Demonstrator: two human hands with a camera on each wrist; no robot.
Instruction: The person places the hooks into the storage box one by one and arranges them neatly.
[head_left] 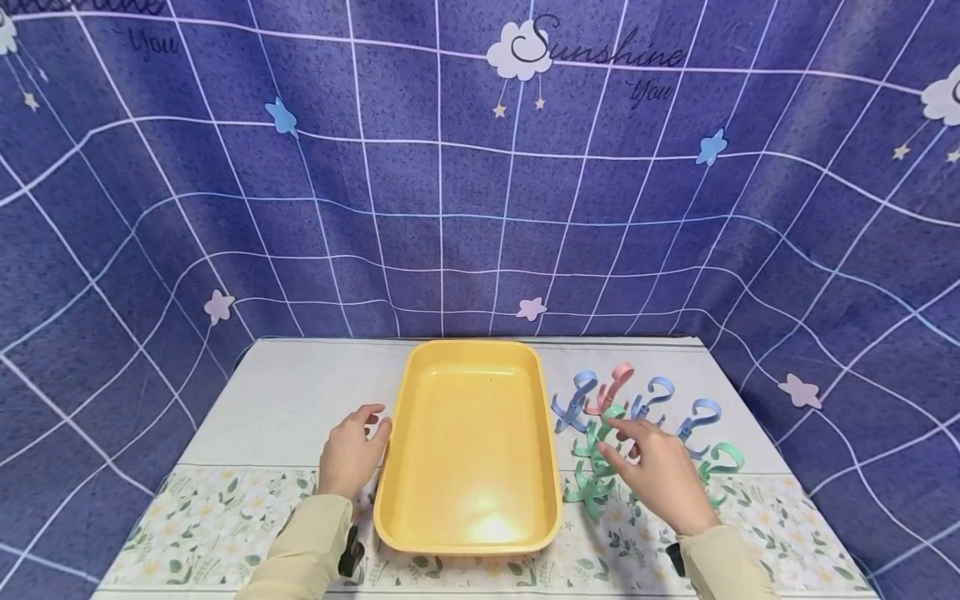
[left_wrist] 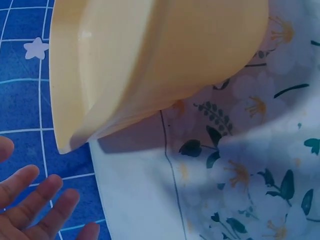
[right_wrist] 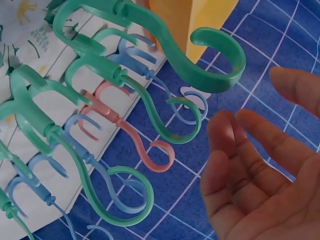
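Observation:
A yellow rectangular tray (head_left: 480, 450) stands at the middle of the table, with nothing in it. My left hand (head_left: 352, 454) is beside its left rim, fingers relaxed and holding nothing; the left wrist view shows the fingers spread near the tray's end (left_wrist: 67, 100). Right of the tray, several plastic claw-shaped hanging hooks stand close together: green hooks (head_left: 591, 487), blue hooks (head_left: 576, 404) and a pink hook (head_left: 617, 385). Over the green ones hovers my right hand (head_left: 663, 475), fingers loosely bent. In the right wrist view its fingers are apart from the nearest green hook (right_wrist: 210, 75).
A white cloth (head_left: 292, 400) with a floral front band (head_left: 225, 508) covers the table. Behind and at both sides hangs a dark blue curtain (head_left: 465, 233) with a grid pattern, clouds and stars. Farther right are another blue hook (head_left: 705, 408) and a green hook (head_left: 727, 454).

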